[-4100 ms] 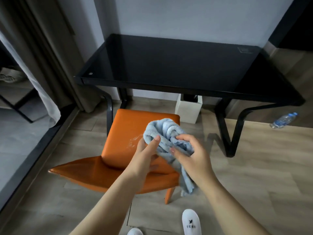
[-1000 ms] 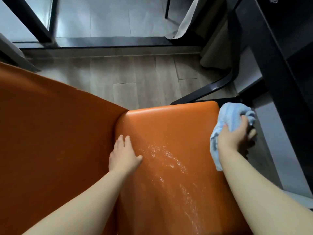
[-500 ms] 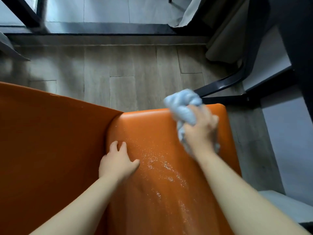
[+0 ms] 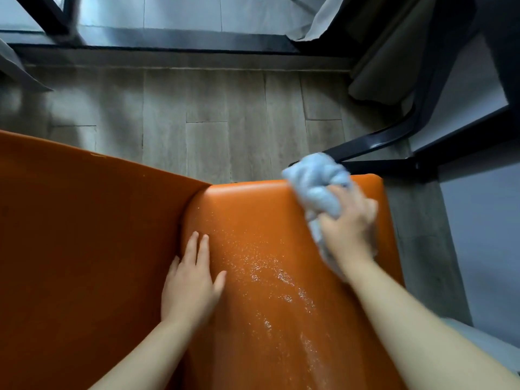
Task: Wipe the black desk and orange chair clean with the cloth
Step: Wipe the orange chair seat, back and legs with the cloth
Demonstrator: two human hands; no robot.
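Right hand point(image 4: 347, 226) bunched round the pale blue cloth point(image 4: 315, 184), grip full of wadded fabric, with a loose tail trailing under the wrist. Pressed onto the far right corner of the orange chair point(image 4: 267, 220) seat, beside the black desk leg point(image 4: 377, 139). Left hand point(image 4: 191, 285) laid flat, fingers straight, along the seam where seat meets backrest, holding nothing and steadying the chair.

Judged as the seat-wiping step, barely begun: a band of water droplets point(image 4: 270, 277) glistening down the middle of the seat, not yet reached by the cloth.

To do it well: spread the wad flatter for more contact; draw it in long overlapping strokes from the far edge toward the body, straight through the wet streak; turn to a dry face once soaked. Keep the flat palm braced against sliding. Tuck in the trailing tail to avoid re-wetting wiped leather. Worktop out of sight here, probably still to be done.
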